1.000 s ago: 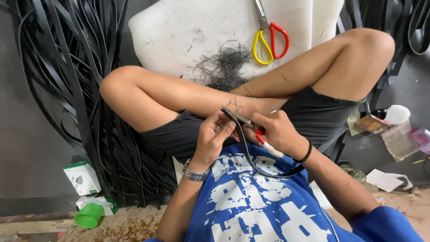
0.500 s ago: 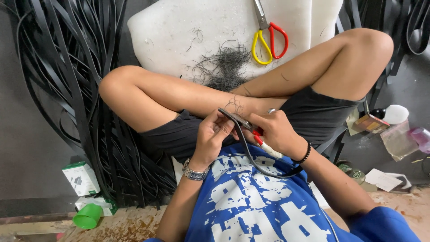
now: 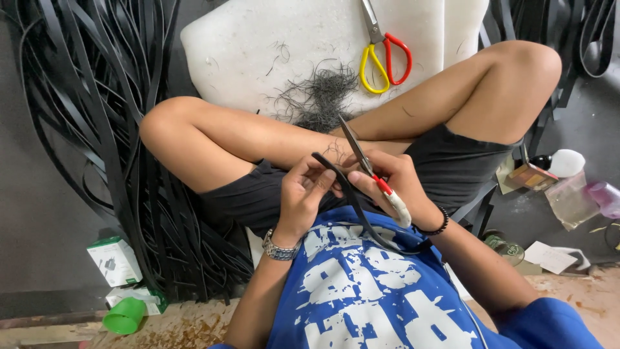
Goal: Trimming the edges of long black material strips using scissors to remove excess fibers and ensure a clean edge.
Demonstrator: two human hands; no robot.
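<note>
One black strap (image 3: pixel 352 194) pinched in left hand (image 3: pixel 307 194) — right hand (image 3: pixel 394 187) grips one small scissors (image 3: pixel 365 158); second scissors (image 3: pixel 384 48) lies apart.

Both hands meet at the frame's centre above crossed bare legs. The left hand (image 3: pixel 303 194) curls its fingers (image 3: pixel 321 183) in a pinch; the right hand (image 3: pixel 391 187) is closed, forearms angling up from below.

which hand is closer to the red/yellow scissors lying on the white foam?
Right. The right hand, holding a second pair of scissors, sits below the red-and-yellow scissors on the white foam pad. The left hand, gripping a black strip, is farther left.
</note>
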